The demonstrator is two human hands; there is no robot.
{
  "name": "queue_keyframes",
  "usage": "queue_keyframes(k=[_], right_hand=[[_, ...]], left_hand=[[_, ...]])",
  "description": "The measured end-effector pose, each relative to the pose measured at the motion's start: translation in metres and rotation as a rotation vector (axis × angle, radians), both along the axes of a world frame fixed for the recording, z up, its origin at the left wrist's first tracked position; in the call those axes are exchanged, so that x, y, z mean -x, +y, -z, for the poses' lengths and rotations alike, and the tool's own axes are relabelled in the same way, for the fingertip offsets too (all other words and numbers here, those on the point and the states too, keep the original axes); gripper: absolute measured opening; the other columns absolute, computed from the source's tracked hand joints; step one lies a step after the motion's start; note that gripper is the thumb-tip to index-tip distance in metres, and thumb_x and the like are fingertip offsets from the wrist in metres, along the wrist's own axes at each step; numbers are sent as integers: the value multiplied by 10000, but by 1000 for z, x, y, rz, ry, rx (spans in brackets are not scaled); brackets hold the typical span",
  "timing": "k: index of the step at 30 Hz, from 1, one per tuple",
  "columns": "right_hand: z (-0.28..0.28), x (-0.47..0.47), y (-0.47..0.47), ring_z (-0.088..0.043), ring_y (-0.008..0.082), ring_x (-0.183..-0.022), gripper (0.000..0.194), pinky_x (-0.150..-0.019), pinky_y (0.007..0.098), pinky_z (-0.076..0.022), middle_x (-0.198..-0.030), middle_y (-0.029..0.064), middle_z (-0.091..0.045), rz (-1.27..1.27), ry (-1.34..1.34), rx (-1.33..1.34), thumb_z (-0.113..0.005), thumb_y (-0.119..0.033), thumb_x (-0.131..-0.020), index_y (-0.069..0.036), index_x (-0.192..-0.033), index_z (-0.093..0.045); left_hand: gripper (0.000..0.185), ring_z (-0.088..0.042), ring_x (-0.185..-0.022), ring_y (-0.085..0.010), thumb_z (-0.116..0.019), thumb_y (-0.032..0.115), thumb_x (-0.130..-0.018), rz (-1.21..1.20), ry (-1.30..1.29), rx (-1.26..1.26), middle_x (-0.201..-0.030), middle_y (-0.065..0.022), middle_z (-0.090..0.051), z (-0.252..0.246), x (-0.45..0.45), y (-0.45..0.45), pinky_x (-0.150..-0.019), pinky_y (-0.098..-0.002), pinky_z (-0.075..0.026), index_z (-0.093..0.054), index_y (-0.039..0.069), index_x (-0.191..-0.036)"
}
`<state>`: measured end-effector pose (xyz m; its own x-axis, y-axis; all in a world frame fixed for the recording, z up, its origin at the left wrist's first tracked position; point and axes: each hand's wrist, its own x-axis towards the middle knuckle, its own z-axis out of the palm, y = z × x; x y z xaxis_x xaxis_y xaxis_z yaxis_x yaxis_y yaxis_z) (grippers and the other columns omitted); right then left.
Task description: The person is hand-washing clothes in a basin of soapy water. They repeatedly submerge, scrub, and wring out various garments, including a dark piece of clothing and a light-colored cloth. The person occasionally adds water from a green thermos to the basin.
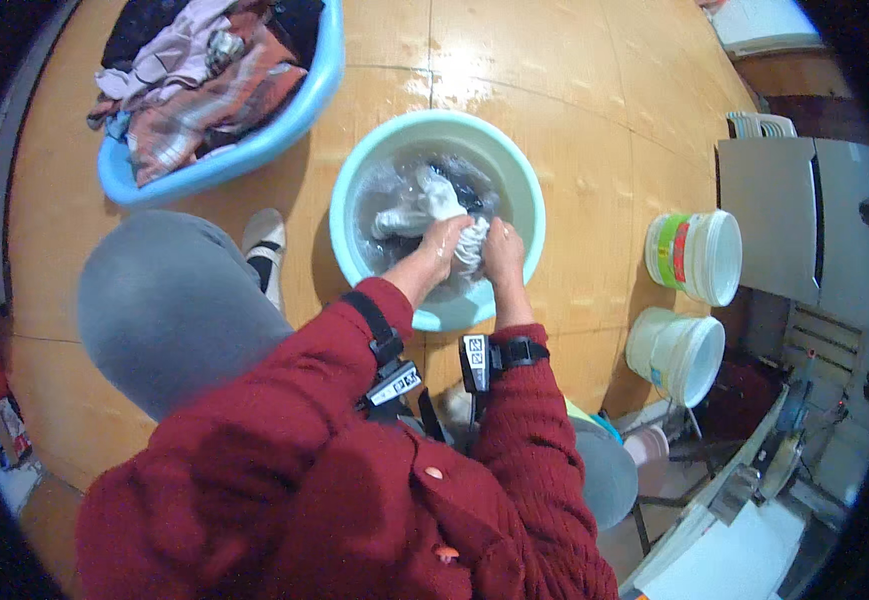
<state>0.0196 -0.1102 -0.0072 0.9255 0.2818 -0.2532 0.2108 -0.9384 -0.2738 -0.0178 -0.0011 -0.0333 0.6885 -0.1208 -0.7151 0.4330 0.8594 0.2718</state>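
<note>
Over a round mint-green plastic basin [533, 202] of cloudy water, both of my hands grip a wet white cloth [470, 247]. My left hand [442, 244] has hold of its left side, and my right hand [504, 251] is closed on the right side. Between the hands the fabric is bunched into folds. Another stretch of white fabric [438, 193] reaches up and left across the water; I cannot tell whether it is the same piece. Dark fabric [464, 187] lies partly under water behind it. The fingertips are partly hidden by the cloth.
At the upper left stands a blue plastic tub [216, 176] heaped with clothes [201, 112]. Two white plastic buckets [693, 255] [674, 356] are on the right, near a grey refrigerator [768, 217]. Wet patches shine on the tan tiled floor [584, 165] beyond the basin.
</note>
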Motion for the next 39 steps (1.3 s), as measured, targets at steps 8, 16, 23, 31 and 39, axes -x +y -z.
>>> queue_keyframes(k=[8,16,23,31,39], right_hand=[[53,27,-17,-511,394,-1019,546,-879,410,-405,-1078,265,-535,343,16,-372,-610,-324,-747,40,-1138,-493],[85,61,-1,-544,395,-948,544,-816,437,-447,-970,234,-569,88,259,-12,-653,-196,-703,-132,-1205,-455],[27,19,21,-592,238,-773,251,-719,326,-461,-825,139,-609,267,401,-499,-526,-98,-671,-58,-911,-587],[-54,43,70,-465,386,-1014,239,-872,451,-392,-1114,218,-473,-194,-322,-366,-593,-203,-712,-66,-907,-593],[-36,11,22,-530,368,-940,277,-873,421,-400,-976,229,-549,489,9,-616,-519,-138,-739,12,-966,-573]], left_hand=[[403,-457,-1056,-186,-575,378,-818,117,344,-107,-1142,-21,-534,61,19,21,-920,-411,-267,-491,172,-1153],[304,-605,-848,-210,-494,317,-882,-18,335,21,-958,-66,-617,86,35,21,-731,-396,-480,-527,86,-1077],[381,-581,-904,-228,-420,396,-889,-55,275,141,-1070,-85,-579,64,18,28,-735,-388,-472,-509,107,-1122],[300,-596,-809,-220,-405,303,-875,-120,-189,237,-899,-94,-609,14,0,25,-727,-363,-499,-561,69,-979],[211,-613,-798,-231,-470,196,-843,-110,7,140,-912,-111,-617,-26,-2,2,-723,-379,-503,-540,22,-937]])
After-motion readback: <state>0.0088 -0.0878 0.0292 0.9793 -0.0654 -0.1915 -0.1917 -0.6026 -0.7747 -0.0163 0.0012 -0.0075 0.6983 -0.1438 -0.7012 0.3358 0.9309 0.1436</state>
